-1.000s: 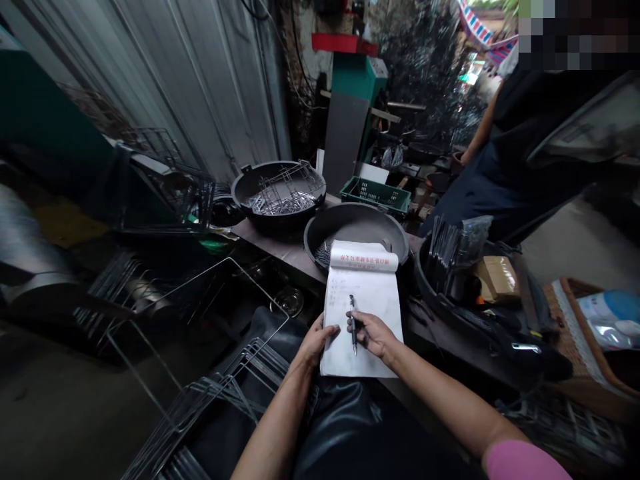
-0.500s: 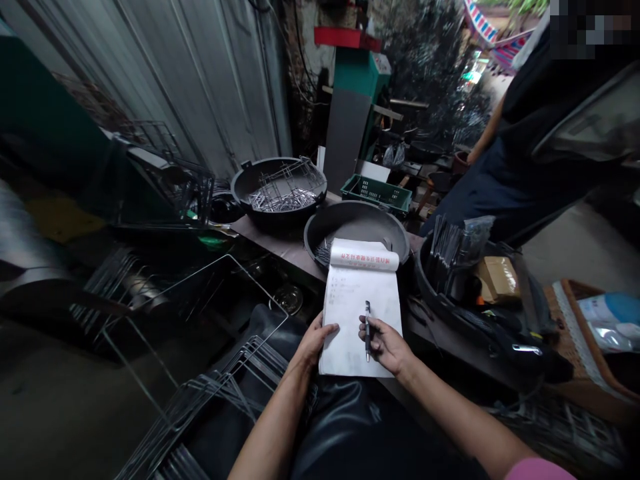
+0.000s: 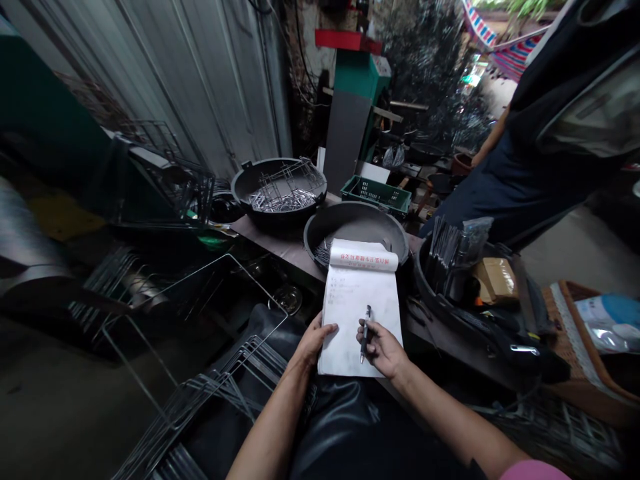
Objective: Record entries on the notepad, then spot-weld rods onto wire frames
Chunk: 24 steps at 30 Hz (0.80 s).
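Observation:
A white paper pad (image 3: 350, 347) rests low before me, its top sheet rolled over to show red print, with faint writing on the page below. My left hand (image 3: 317, 339) grips its left edge, thumb on top and fingers underneath, out of sight. Over the page, my right hand (image 3: 384, 348) pinches a dark pen (image 3: 366, 333), its tip pointing down toward the sheet. Whether the tip touches the paper I cannot tell. Just beyond the pad stands a round black pan (image 3: 357, 220) holding some thin metal pieces.
Bent wire frames (image 3: 240, 367) lie at my left. Another black pan (image 3: 245, 180) holds shiny metal pieces, near a green crate (image 3: 377, 193). To the right are a tub (image 3: 425, 277) with rods and a wicker basket (image 3: 575, 333). A person in dark clothes (image 3: 500, 173) stands beyond.
The pen has tilted, its tip swinging slightly left as my right hand shifts a little left. My left hand and the pad stay nearly still. The standing person has shifted slightly.

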Motion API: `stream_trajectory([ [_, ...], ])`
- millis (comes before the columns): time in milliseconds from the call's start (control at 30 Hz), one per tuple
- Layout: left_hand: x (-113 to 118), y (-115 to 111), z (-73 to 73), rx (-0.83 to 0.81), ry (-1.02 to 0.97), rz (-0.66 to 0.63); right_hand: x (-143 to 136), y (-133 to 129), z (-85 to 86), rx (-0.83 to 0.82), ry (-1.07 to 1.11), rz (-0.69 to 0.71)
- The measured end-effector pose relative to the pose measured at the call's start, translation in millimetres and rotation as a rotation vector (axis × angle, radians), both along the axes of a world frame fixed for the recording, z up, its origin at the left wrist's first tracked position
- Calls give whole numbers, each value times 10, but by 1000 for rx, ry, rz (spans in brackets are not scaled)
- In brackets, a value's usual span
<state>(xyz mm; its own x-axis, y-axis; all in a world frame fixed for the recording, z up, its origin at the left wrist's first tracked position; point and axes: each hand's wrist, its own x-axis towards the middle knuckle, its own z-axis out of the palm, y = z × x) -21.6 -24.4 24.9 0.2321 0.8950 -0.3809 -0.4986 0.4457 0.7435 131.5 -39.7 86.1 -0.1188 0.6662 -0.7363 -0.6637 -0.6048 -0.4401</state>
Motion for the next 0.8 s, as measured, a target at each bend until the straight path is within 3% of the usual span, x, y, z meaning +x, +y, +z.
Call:
stream_trajectory([
  [800, -8, 14, -48, 19, 23, -2, -35, -10, -43, -36, -9, -9],
])
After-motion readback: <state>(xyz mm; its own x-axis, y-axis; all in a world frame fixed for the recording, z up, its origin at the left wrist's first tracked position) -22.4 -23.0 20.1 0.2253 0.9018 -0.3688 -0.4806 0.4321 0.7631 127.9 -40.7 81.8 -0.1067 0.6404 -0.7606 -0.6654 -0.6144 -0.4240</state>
